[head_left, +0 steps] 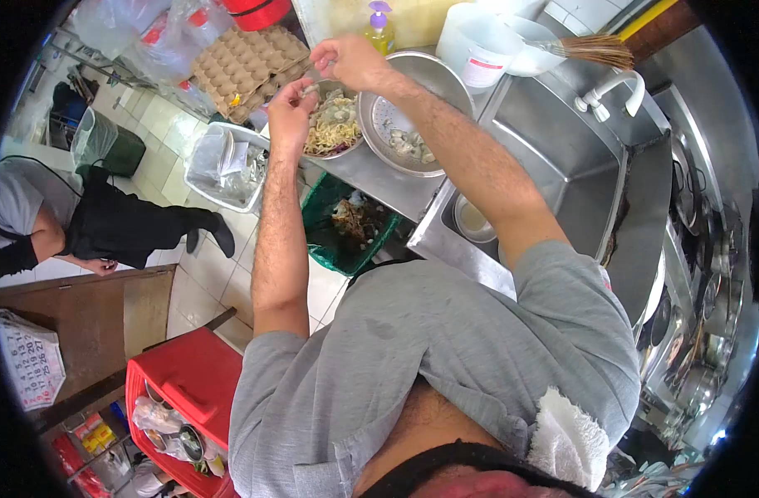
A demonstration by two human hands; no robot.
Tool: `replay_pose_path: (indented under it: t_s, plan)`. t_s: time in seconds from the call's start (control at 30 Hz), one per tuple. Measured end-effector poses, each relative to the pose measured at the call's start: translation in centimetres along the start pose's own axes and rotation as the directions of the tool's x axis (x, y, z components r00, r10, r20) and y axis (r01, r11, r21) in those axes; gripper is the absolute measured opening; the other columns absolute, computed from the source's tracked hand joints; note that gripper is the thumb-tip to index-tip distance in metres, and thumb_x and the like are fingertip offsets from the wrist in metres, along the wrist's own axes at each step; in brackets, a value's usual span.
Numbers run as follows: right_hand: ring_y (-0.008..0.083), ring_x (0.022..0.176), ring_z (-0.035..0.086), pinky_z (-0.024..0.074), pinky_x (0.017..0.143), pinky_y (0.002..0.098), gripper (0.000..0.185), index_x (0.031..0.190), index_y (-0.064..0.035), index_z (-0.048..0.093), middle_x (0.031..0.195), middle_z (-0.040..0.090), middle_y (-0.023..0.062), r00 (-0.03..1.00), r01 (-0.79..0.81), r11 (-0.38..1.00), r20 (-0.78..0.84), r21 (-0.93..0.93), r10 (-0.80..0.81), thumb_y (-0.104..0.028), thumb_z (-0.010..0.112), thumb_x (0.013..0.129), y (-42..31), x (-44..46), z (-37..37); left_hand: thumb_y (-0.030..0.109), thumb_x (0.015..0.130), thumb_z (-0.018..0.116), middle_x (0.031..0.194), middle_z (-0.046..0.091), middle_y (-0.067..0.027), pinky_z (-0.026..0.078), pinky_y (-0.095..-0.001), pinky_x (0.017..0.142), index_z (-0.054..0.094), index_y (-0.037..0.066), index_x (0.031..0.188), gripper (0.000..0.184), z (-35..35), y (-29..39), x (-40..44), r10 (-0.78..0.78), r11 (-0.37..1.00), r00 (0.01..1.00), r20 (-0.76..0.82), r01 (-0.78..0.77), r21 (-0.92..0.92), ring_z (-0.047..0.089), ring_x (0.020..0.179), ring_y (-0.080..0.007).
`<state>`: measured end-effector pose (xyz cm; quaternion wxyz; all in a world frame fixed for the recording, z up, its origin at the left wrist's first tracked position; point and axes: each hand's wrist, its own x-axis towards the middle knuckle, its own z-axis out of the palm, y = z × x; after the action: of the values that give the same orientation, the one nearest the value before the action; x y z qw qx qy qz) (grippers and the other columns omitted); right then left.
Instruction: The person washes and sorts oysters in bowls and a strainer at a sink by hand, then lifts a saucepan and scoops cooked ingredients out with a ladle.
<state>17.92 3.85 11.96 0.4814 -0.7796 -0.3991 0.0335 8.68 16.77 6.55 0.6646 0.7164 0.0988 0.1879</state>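
Note:
My left hand (pixel 291 110) is closed in a pinch on a small greyish, shrimp-like piece (pixel 310 89), at the rim of a bowl. Yellowish shreds and grey pieces (pixel 334 120) fill that bowl. Just above it, my right hand (pixel 349 63) has its fingers curled together; what they hold, if anything, is too small to make out. Under my right forearm stands a wide metal bowl (pixel 369 137) with a cluster of wet greyish pieces (pixel 408 146) at its bottom. Both bowls rest side by side on the steel counter (pixel 388 184).
Behind the bowls are egg trays (pixel 247 66), a soap bottle (pixel 380 33) and white tubs (pixel 477 50). A steel sink (pixel 579 207) with a tap (pixel 612 95) lies right. Below the counter sits a green-lined bin (pixel 346 220). Another person (pixel 105 207) stands left.

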Motion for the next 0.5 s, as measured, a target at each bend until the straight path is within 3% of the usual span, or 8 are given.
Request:
replay_pose_path:
  t_s: [0.07,0.1,0.17,0.27,0.37,0.5]
  plan:
    - [0.0186,0.081,0.062,0.0498,0.072,0.0310,0.025,0.101,-0.0021,0.059,0.088,0.065,0.0116,0.997,-0.075,0.987,0.009,-0.143,0.077,-0.003,0.056,0.076,-0.7,0.0,0.4,0.005,0.078,0.063,0.072,0.056,0.0017,0.040,-0.0218,0.058,0.060,0.000,0.101,0.024,-0.6,-0.5,0.0,-0.004,0.994,1.000,0.019,0.002,0.114,0.047,0.062,-0.0061]
    - [0.0186,0.081,0.062,0.0498,0.072,0.0310,0.025,0.101,-0.0021,0.059,0.088,0.065,0.0116,0.997,-0.069,0.987,0.013,-0.142,0.072,-0.003,0.056,0.076,-0.4,0.1,0.8,0.005,0.078,0.063,0.072,0.056,0.0017,0.040,-0.0218,0.058,0.060,0.000,0.101,0.024,-0.6,-0.4,0.0,-0.002,0.993,1.000,0.014,0.001,0.114,0.047,0.062,-0.0061]
    - [0.0219,0.084,0.062,0.0498,0.073,0.0319,0.029,0.104,-0.0027,0.058,0.089,0.064,0.0140,0.999,0.003,0.980,-0.033,-0.200,-0.010,0.000,0.054,0.076,0.2,0.2,1.5,0.007,0.077,0.064,0.070,0.056,0.0004,0.041,-0.0222,0.057,0.061,0.000,0.099,0.023,-0.7,-0.3,0.1,0.063,0.958,0.998,-0.007,-0.059,0.281,0.047,0.061,-0.0069]
    - [0.0246,0.087,0.062,0.0497,0.075,0.0325,0.032,0.108,-0.0043,0.057,0.092,0.064,0.0151,1.000,0.012,0.973,-0.009,-0.232,-0.014,0.000,0.053,0.076,-0.6,-0.2,1.3,0.010,0.079,0.063,0.074,0.061,-0.0041,0.044,-0.0240,0.059,0.062,0.000,0.098,0.022,-0.5,-0.1,0.0,0.065,0.944,0.998,-0.016,-0.056,0.324,0.053,0.063,-0.0091]
    - [0.0234,0.090,0.062,0.0493,0.077,0.0317,0.034,0.111,-0.0056,0.056,0.094,0.064,0.0148,0.997,0.080,0.983,0.013,-0.166,-0.078,-0.002,0.053,0.078,1.0,0.1,1.7,0.011,0.080,0.063,0.078,0.064,-0.0065,0.045,-0.0243,0.062,0.062,-0.001,0.099,0.023,-0.5,-0.3,0.2,0.085,0.897,0.996,0.009,-0.081,0.435,0.057,0.066,-0.0099]
    - [0.0216,0.092,0.062,0.0487,0.079,0.0303,0.032,0.112,-0.0061,0.056,0.094,0.064,0.0145,0.999,0.028,0.997,-0.034,-0.070,-0.031,-0.006,0.055,0.079,0.4,-0.9,0.1,0.013,0.077,0.065,0.081,0.066,-0.0101,0.047,-0.0267,0.065,0.063,-0.002,0.096,0.023,-0.3,-0.9,0.6,0.178,0.823,0.983,0.053,-0.178,0.540,0.061,0.070,-0.0129]
